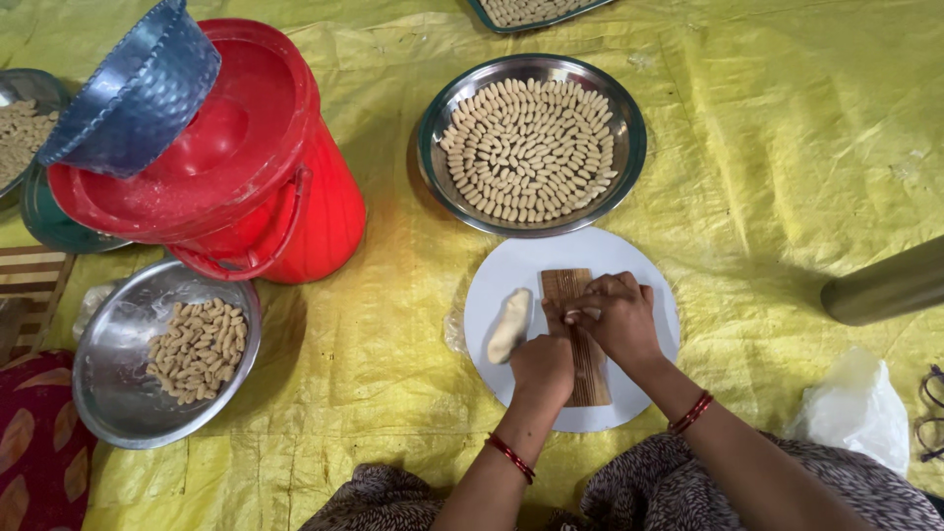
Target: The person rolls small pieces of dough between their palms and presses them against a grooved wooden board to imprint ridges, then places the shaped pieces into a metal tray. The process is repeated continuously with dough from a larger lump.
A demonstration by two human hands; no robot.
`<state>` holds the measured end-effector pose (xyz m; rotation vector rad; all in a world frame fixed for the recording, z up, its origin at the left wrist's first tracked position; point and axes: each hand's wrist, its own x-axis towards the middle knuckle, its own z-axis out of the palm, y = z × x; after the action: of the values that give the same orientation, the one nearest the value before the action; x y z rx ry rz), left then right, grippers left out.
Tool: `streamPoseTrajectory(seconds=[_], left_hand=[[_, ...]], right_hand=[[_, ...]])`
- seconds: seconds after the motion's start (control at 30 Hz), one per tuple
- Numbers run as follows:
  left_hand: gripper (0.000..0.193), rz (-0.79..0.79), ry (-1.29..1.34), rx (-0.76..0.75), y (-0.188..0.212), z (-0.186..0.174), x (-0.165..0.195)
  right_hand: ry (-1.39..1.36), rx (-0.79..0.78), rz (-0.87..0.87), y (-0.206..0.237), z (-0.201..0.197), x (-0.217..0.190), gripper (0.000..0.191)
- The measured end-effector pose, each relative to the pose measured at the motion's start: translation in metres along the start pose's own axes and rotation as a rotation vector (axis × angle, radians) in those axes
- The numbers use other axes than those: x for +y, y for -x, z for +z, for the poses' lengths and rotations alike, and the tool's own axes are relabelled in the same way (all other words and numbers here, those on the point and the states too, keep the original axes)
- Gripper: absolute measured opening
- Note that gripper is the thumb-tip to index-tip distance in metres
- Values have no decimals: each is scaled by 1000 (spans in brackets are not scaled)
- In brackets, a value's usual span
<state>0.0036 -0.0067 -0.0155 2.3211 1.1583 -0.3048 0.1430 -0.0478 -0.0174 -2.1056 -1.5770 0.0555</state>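
Observation:
A round white board (629, 258) lies on the yellow sheet in front of me. On it sits a small ridged wooden board (565, 283). My right hand (612, 315) presses down on the ridged board with its fingertips. My left hand (542, 368) is closed into a fist against the board's left side; what it holds is hidden. A pale log of dough (509, 324) lies on the white board just left of my left hand. A steel plate (440, 162) behind the board holds several small shaped dough pieces (531, 147) in rows.
A red lidded bucket (295, 197) with a blue basket (138, 84) on top stands at the left. Below it a steel bowl (108, 393) holds more shaped pieces. More plates sit at the far left and top edge. A metal cylinder (885, 285), white bag (855, 408) lie right.

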Motion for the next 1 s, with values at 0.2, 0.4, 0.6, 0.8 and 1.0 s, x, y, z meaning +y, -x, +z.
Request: streamPoseTrajectory(seconds=[0.2, 0.4, 0.6, 0.8, 1.0], left_hand=[[95, 2, 21, -9, -3, 3, 1], [103, -25, 129, -2, -1, 8, 2], [103, -54, 114, -26, 1, 7, 4], [103, -42, 77, -46, -3, 8, 5], [101, -20, 38, -14, -4, 14, 5]], right_hand=[[104, -39, 79, -7, -4, -9, 48], [153, 10, 47, -18, -7, -13, 50], [144, -13, 73, -35, -6, -11, 48], [121, -115, 163, -60, -4, -1, 40], [-5, -228, 106, -58, -9, 10, 23]])
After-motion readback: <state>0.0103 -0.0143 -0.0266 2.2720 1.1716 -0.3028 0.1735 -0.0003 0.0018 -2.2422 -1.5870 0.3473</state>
